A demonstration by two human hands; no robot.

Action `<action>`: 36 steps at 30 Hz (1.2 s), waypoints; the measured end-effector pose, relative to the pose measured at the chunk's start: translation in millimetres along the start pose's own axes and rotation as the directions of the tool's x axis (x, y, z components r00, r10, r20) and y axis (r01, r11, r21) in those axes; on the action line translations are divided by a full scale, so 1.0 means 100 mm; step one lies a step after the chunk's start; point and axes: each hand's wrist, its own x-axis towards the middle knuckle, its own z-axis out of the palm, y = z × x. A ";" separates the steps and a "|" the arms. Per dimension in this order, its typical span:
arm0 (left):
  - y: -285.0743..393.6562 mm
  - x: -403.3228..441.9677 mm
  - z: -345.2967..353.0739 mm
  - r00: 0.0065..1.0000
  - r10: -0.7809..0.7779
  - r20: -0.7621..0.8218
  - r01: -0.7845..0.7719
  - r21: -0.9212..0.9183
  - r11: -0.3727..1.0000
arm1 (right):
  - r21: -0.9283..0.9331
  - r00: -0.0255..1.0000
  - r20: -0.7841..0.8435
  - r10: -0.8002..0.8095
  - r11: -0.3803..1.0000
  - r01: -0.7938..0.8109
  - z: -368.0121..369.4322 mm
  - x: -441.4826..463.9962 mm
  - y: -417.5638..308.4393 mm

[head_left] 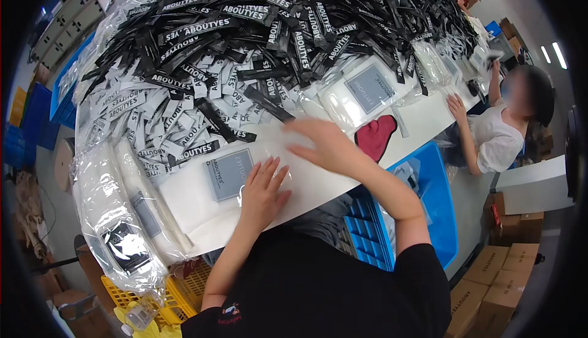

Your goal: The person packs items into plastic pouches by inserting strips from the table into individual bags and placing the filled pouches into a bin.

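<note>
My left hand lies with its fingers spread at the right edge of a flat white pack with a grey label. Blurred by motion, my right hand is over the table at the edge of the heap, its fingers pointing left. The end of a black ABOUTYES stick packet is close to its fingertips; whether they touch I cannot tell. Beyond both hands rises a large heap of black stick packets, with white stick packets along its near left side.
Clear-wrapped white packs lie at the table's left end. Another grey-labelled pack and a dark red cloth lie to the right. Blue crates and a yellow basket stand below the edge. A co-worker is at the far right.
</note>
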 end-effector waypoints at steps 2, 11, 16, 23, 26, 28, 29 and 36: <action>-0.09 -0.08 0.00 0.999 -0.020 -0.037 0.017 -0.066 0.998 | -0.212 0.928 -0.331 -0.170 0.972 0.102 0.39 0.49 0.18; -0.28 -0.37 -0.32 0.776 -0.558 -0.295 0.430 -0.399 0.809 | -0.142 0.906 -0.357 -0.227 0.972 0.188 0.59 0.93 0.27; -0.28 -0.20 -0.34 0.819 -0.436 -0.374 0.414 -0.144 0.899 | -0.233 0.718 -0.455 -0.526 0.849 0.474 0.63 1.22 0.31; -0.40 -0.06 -0.42 0.818 -0.519 -0.247 0.538 0.010 0.843 | 0.537 0.538 -0.808 0.240 0.674 0.507 0.50 0.40 -0.01; -0.44 0.02 -0.52 0.800 -0.594 -0.078 0.597 0.007 0.802 | 0.716 0.757 -0.536 0.374 0.677 0.172 0.71 0.01 0.23; -0.46 0.09 -0.60 0.757 -0.654 0.003 0.654 -0.013 0.757 | 0.679 0.774 -0.453 0.442 0.734 -0.022 0.81 -0.25 0.31; -0.44 0.08 -0.63 0.775 -0.631 -0.040 0.625 -0.103 0.774 | 0.729 0.717 -0.556 0.422 0.661 0.176 0.83 -0.37 0.30; -0.03 -0.15 -0.61 0.728 -0.669 -0.147 0.631 -0.239 0.738 | 0.710 0.732 -0.480 0.483 0.704 0.001 0.84 -0.67 0.05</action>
